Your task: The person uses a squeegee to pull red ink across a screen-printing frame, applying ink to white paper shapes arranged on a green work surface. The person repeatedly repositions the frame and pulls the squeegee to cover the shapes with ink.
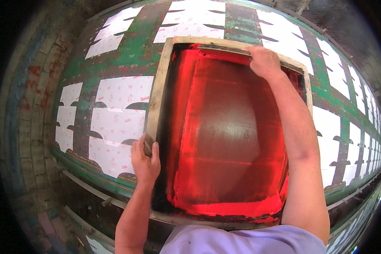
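A screen-printing frame [157, 95] with pale wooden bars lies in front of me on a long green table. Its mesh [226, 122] is dark in the middle, with wet red ink [235, 208] along the sides and thickest at the near end. My left hand [144, 160] is closed around the frame's left bar, low down. At the far end, my right hand [264, 62] is closed on a long wooden squeegee [224, 48], lying crosswise just inside the far bar. The squeegee's lower edge is hard to make out. My right forearm covers part of the frame's right side.
White cut fabric pieces [119, 120] with small red prints lie in rows on the green table [127, 63], on both sides and beyond the frame. A metal rail [93, 190] runs along the near edge. A brick floor [27, 122] lies to the left.
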`<state>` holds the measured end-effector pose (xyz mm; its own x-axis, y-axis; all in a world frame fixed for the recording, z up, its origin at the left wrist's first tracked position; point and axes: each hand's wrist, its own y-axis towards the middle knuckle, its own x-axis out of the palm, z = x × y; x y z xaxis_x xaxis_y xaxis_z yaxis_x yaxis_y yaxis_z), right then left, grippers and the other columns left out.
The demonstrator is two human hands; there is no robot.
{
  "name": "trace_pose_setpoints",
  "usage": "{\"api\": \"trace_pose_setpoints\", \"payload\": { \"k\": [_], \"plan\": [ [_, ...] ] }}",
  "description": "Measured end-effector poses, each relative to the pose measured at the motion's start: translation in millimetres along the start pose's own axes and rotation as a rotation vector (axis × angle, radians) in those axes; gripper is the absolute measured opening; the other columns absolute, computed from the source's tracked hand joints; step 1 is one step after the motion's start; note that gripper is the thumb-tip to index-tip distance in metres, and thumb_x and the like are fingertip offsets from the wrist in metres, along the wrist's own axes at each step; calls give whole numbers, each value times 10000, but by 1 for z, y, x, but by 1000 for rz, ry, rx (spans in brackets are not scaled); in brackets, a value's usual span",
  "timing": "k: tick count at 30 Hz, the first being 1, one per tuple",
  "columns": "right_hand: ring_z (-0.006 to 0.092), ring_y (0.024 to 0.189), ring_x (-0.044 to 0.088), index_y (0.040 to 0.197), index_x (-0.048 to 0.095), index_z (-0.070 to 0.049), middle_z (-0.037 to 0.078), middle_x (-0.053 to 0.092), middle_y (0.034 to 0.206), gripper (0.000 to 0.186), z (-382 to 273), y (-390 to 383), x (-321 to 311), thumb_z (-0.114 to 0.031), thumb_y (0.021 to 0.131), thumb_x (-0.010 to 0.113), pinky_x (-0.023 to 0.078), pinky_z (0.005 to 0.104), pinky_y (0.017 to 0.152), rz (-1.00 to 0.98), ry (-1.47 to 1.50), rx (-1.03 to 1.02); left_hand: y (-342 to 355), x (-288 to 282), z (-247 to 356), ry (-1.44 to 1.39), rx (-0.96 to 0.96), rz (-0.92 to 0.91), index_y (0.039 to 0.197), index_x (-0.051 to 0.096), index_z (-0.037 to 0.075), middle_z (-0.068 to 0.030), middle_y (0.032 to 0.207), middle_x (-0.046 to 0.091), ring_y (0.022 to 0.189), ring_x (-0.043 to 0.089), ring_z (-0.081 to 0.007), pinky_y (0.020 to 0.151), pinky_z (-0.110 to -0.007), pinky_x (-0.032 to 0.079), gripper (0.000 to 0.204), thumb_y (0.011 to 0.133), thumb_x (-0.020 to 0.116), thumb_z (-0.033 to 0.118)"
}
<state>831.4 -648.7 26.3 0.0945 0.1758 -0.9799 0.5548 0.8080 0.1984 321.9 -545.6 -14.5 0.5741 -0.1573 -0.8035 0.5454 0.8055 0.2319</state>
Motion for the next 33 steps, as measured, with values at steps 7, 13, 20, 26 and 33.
{"api": "trace_pose_setpoints", "payload": {
  "k": [7, 13, 20, 26, 33],
  "plan": [
    [393, 1156, 804, 1202, 863, -129, 202, 836, 1191, 377, 6, 9, -8, -90, 883, 666, 646, 536, 1012, -140, 24, -20, 1, 2, -3, -33, 18, 15, 1417, 657, -13, -214, 1172, 684, 1087, 674, -440, 963, -515, 550, 418, 1052, 786, 146],
    [437, 1087, 792, 1123, 842, -97, 221, 826, 1079, 337, -17, -35, -38, -89, 820, 694, 632, 579, 971, -311, 86, -79, 2, 3, -4, -27, 38, 31, 1413, 661, -9, -237, 1223, 699, 1130, 684, -455, 990, -523, 554, 419, 1052, 786, 162],
    [413, 1018, 818, 1054, 880, -159, 187, 841, 1010, 293, -72, -157, -71, -125, 817, 712, 664, 564, 910, -373, 58, -139, 1, 0, -5, -27, 56, -9, 1450, 629, -48, -265, 1333, 705, 1256, 673, -459, 1112, -522, 532, 480, 1071, 764, 214],
    [395, 1011, 814, 1080, 883, -193, 156, 832, 1002, 342, -136, -285, -99, -120, 785, 725, 663, 556, 883, -363, 125, -121, 1, -1, -12, -8, 114, -14, 1482, 603, -33, -305, 1334, 680, 1252, 652, -517, 1085, -577, 539, 558, 1035, 780, 249],
    [353, 1020, 821, 1192, 893, -231, 124, 824, 1096, 410, -205, -411, -129, -104, 843, 718, 671, 522, 885, -427, 156, -78, -3, 1, -18, -16, 135, 14, 1494, 609, -36, -292, 1321, 681, 1239, 661, -508, 1067, -577, 556, 581, 1022, 790, 251]
  ]
}}
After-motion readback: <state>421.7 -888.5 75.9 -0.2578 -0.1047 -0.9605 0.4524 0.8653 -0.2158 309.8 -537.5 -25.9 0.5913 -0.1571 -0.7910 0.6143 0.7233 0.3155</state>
